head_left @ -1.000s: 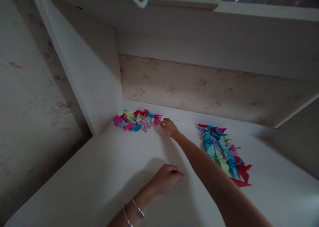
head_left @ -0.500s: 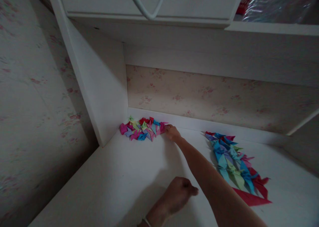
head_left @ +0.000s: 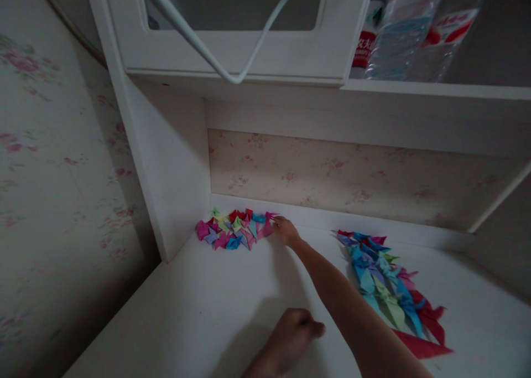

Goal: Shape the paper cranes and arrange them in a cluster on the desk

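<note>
Here's a tight bunch of multicoloured folded papers (head_left: 233,231), seven o'clock from view centre; another batch (head_left: 389,295) slants at four!

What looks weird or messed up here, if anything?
I see nothing spilled or torn. Just the red paper at the near end of the right pile looks a bit odd: it seems long and plain, while its neighbours show more pointy folds.

Floral wallpaper (head_left: 70,162), white cabinet door (head_left: 298,54).
Wallpaper at nine o'clock; door, with bent handle (head_left: 235,79), near twelve; red-labelled bottles (head_left: 400,40) between one and two.
</note>
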### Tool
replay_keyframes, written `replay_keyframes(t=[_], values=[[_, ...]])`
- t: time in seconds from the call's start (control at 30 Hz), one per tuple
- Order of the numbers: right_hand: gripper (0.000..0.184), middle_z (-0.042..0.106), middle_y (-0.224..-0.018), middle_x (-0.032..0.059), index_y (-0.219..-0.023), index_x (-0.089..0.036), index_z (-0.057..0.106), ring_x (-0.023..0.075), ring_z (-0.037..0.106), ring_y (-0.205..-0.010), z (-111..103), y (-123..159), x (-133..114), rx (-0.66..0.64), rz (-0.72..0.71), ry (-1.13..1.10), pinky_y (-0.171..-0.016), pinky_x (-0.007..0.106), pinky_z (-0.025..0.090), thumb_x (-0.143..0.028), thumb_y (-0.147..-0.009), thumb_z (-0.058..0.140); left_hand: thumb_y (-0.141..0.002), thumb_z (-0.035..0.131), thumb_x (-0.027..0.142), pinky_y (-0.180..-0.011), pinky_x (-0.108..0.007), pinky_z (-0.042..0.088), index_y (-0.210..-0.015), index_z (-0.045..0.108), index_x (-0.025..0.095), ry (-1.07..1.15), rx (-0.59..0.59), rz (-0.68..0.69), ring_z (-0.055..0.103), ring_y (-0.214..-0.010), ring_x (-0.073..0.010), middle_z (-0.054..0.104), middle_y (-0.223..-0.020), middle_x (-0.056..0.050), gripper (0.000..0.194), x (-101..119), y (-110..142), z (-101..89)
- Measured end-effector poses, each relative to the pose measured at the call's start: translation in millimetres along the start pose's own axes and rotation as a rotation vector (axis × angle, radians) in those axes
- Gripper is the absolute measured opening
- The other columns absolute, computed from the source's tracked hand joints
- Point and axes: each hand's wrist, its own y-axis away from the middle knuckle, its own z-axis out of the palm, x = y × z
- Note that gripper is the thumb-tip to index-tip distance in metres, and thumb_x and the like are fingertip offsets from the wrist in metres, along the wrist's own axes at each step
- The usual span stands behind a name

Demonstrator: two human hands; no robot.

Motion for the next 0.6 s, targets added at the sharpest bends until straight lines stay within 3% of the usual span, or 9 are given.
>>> replay_keyframes(t=[0.23, 0.47, 0.6], values=[[0.032, 0.067, -0.114, 0.0045, -0.106, -0.022, 0.069, 0.0193, 0.06, -0.105, -34.0, 44.4, -1.3, 0.127, 0.072, -0.221, -0.093, 0.029, 0.042, -0.03, -0.092, 0.042, -0.072, 0.06, 0.04, -0.039, -0.023, 0.013, -0.059, 0.044, 0.021, 0.074, 0.018, -0.041, 0.025, -0.036, -0.007, 0.031, -0.042, 0.009, 0.028, -0.5, -0.6, 0.5], [0.036, 0.071, -0.099, 0.0034, -0.101, -0.021, 0.07, 0.0188, 0.064, -0.084, -62.5, 131.6, 11.0, 0.172, 0.153, -0.469, -0.076, 0.031, 0.049, -0.044, -0.089, 0.044, -0.074, 0.059, 0.046, -0.038, -0.022, 0.011, -0.065, 0.039, 0.021, 0.262, 0.013, 0.043, 0.019, -0.039, -0.0045, 0.032, -0.048, 0.01, 0.034, -0.3, 1.5, -5.2], [0.037, 0.069, -0.083, 0.0045, -0.096, -0.017, 0.071, 0.0176, 0.059, -0.071, -69.4, 181.5, 15.9, 0.202, 0.277, -0.784, -0.064, 0.029, 0.046, -0.047, -0.082, 0.054, -0.076, 0.057, 0.05, -0.039, -0.021, 0.009, -0.069, 0.037, 0.021, 0.341, 0.045, 0.047, 0.017, -0.04, -0.0038, 0.03, -0.052, 0.011, 0.036, -0.5, 0.6, -5.3]])
